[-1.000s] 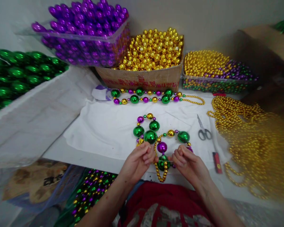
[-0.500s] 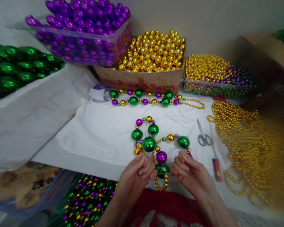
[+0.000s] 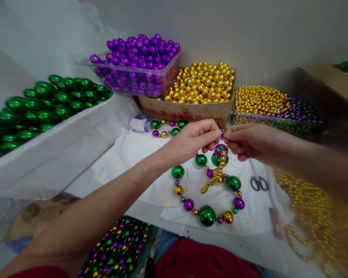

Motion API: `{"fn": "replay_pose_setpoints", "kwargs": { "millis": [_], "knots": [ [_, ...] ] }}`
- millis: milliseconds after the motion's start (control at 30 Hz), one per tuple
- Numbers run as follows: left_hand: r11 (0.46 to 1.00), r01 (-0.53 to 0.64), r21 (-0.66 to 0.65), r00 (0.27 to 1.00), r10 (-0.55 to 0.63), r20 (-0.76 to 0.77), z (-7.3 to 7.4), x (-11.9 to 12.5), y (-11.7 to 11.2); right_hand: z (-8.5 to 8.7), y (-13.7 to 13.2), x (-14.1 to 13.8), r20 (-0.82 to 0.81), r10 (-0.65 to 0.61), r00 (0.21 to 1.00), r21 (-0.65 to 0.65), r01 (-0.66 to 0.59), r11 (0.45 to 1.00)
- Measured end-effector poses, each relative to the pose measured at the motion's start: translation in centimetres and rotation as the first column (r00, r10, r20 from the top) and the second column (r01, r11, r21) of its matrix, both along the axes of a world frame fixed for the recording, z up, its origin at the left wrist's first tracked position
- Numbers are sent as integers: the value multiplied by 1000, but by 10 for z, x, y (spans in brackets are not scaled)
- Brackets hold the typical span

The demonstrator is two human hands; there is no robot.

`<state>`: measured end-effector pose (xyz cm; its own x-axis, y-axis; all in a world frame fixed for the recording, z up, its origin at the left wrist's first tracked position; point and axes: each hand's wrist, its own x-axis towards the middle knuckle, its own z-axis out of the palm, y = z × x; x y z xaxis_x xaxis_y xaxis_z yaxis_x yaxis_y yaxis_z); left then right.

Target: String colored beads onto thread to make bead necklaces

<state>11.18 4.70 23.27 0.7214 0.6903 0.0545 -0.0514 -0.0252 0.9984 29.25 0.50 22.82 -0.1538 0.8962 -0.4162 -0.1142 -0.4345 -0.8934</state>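
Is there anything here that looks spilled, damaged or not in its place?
Nothing looks plainly spilled or damaged. Only the white cloth looks untidy: it lies wrinkled on the table, its front edge uneven.

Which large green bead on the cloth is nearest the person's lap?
The green bead at the front middle of the bead necklace; the others lie farther back, along its sides or beyond.

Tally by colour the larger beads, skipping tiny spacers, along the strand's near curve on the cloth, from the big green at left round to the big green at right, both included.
Green: 3 (left green ball, front green ball, right green ball)
Purple: 2 (left purple bead, right purple bead)
Gold: 2 (left gold bead, right gold bead)
Total: 7
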Motion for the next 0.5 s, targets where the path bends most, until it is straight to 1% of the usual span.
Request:
{"fn": "replay_pose_setpoints", "kwargs": {
  "millis": [67,133,200,267,333,400,467,500],
  "knots": [
    [988,1,153,989,22,-149,-20,2,-2,-22,-2,-6,35,-39,999,-126,43,991],
    [965,-6,262,964,75,-255,-40,1,-5,-43,-7,-13,12,-82,997,-212,83,974],
    [941,-9,339,951,113,-288,-57,0,-10,-60,-14,-19,-25,-104,994,-245,95,965],
    [915,12,404,945,122,-304,-70,-2,-16,-73,-22,-23,-52,-104,993,-260,87,962],
    [877,64,476,929,123,-350,-78,-3,-23,-82,-30,-25,-69,-96,993,-282,72,957],
    [832,122,540,899,138,-415,-83,-2,-27,-89,-36,-26,-69,-81,994,-313,56,948],
    [801,184,569,859,151,-490,-85,0,-30,-93,-40,-26,-63,-56,996,-350,30,936],
    [791,235,565,829,140,-541,-84,1,-30,-94,-42,-25,-61,-38,997,-369,13,929]
  ]
}}
